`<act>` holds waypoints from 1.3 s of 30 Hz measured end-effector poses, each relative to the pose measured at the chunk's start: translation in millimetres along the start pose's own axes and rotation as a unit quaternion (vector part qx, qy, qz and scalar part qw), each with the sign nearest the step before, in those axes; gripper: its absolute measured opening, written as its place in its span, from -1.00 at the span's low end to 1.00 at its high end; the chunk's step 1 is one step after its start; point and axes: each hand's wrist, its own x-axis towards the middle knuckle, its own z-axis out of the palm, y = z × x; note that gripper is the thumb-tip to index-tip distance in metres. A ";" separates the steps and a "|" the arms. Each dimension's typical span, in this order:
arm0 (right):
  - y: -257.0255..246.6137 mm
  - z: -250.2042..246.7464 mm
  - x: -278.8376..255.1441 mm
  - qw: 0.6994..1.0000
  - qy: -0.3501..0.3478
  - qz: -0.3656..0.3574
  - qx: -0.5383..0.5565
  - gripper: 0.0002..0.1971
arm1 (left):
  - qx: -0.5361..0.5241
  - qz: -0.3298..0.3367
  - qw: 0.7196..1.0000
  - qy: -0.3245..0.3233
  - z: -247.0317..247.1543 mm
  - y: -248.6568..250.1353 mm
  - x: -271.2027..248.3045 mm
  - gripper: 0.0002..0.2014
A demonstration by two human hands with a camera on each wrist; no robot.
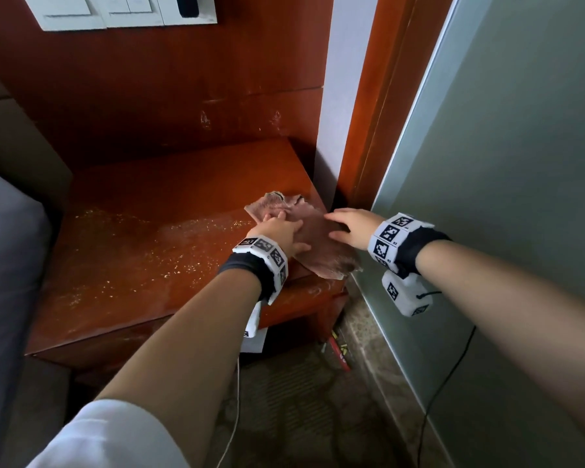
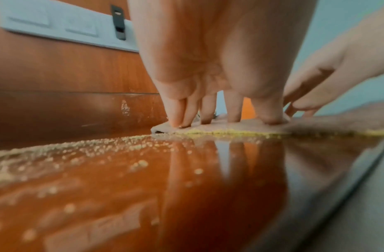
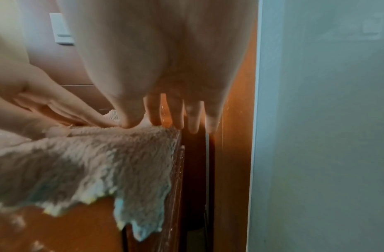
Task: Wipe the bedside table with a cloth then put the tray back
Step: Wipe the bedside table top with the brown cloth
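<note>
A pinkish-brown fluffy cloth (image 1: 318, 231) lies on the right end of the glossy red-brown bedside table (image 1: 142, 265), one corner hanging over the front right edge. My left hand (image 1: 277, 231) presses flat on the cloth (image 2: 230, 127) with straight fingers (image 2: 176, 110). My right hand (image 1: 348, 224) rests on the cloth's (image 3: 96, 162) right side, thumb on the fabric, fingers (image 3: 193, 117) straight past the table's edge. Yellowish crumbs (image 1: 142, 241) are scattered over the tabletop (image 2: 143, 187). No tray is in view.
A wooden wall panel with white switch plates (image 1: 115, 11) rises behind the table. A door frame (image 1: 368, 130) and a grey-green wall (image 1: 504, 197) close off the right. A bed edge (image 1: 7, 248) lies left. Cables and litter lie on the carpet (image 1: 338, 352) below.
</note>
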 end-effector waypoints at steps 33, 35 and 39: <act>-72.5 -7.7 60.6 0.997 -0.068 -0.018 -0.039 -0.33 | -0.103 -0.116 0.988 0.021 9.2 -99.1 -19.4 -0.13; -75.1 -9.2 70.1 0.995 -0.082 -0.022 -0.042 -0.30 | -0.107 -0.117 0.987 0.018 4.9 -108.8 -12.6 -0.12; -84.0 -16.4 90.1 0.993 -0.113 -0.029 -0.033 -0.21 | -0.116 -0.128 0.985 0.023 -1.1 -131.8 -2.1 -0.15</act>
